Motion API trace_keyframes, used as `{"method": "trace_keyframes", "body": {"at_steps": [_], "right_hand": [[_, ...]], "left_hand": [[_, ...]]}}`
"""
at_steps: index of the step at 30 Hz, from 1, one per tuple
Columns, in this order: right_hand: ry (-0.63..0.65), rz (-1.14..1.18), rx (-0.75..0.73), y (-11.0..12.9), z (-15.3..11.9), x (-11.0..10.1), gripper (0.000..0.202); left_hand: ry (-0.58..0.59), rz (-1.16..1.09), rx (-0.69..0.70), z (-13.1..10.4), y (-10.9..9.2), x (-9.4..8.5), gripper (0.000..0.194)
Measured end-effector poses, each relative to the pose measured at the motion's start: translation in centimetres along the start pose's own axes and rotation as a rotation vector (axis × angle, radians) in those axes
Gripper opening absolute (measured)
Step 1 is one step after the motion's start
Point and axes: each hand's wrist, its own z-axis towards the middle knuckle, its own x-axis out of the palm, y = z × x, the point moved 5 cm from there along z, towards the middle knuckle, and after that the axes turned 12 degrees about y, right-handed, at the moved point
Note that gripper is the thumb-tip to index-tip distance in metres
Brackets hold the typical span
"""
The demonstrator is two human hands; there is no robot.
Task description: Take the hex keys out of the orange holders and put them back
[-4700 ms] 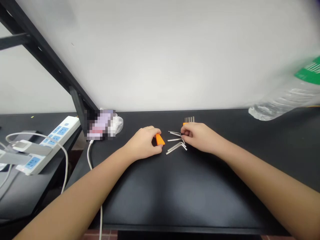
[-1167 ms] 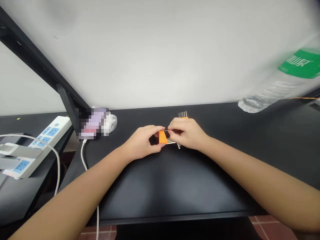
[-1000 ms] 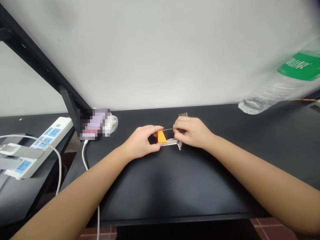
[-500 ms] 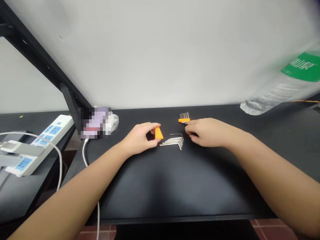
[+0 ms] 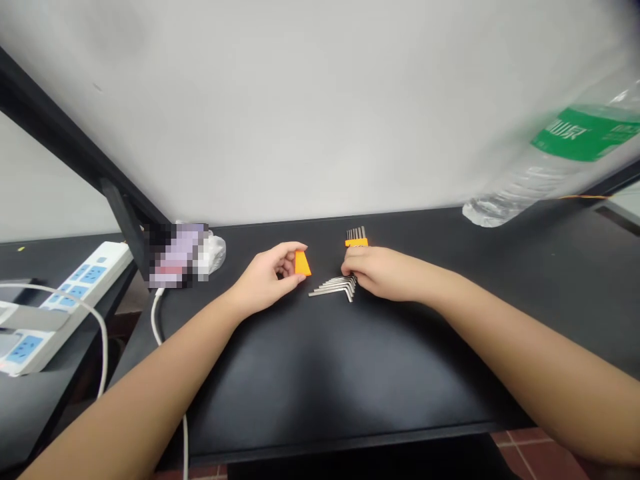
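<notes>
My left hand (image 5: 265,277) pinches a small orange wedge-shaped plastic holder (image 5: 303,264) between thumb and fingers, just above the black desk. To its right, several silver L-shaped hex keys (image 5: 334,287) lie side by side in order of size, bent ends to the right. My right hand (image 5: 383,272) is over the far, thin end of this row, its fingers closed together on a thin hex key that they mostly cover. Just beyond those fingers lies a second orange holder (image 5: 356,243) with several dark bits standing out of it, partly hidden by the hand.
A large clear plastic bottle (image 5: 530,177) with a green label leans at the back right. On the left are a pixelated phone-like object (image 5: 177,257), a white cable (image 5: 155,320) and a white power strip (image 5: 75,303). A pale wall (image 5: 320,113) borders the black desk (image 5: 320,380).
My right hand has moved from beside the bit holder toward me and left, onto the thin end of the hex-key row. My left hand still holds the orange holder. The view has shifted slightly.
</notes>
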Motion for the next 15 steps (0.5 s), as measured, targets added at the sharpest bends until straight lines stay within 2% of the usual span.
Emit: {"method": "trace_keyframes", "body": {"at_steps": [5, 10, 15], "right_hand": [[-0.058, -0.073, -0.030, 1.5, -0.5, -0.8, 0.017], [-0.024, -0.091, -0.119, 3.9, -0.5, -0.6, 0.008], [-0.022, -0.170, -0.084, 5.5, 0.0, 0.5, 0.011]], "left_hand": [[-0.028, -0.326, -0.019, 0.4, 0.9, 0.1, 0.052], [-0.058, -0.433, -0.036, 0.5, 1.2, -0.1, 0.052], [-0.064, -0.489, -0.053, 0.4, 1.1, -0.2, 0.050]]}}
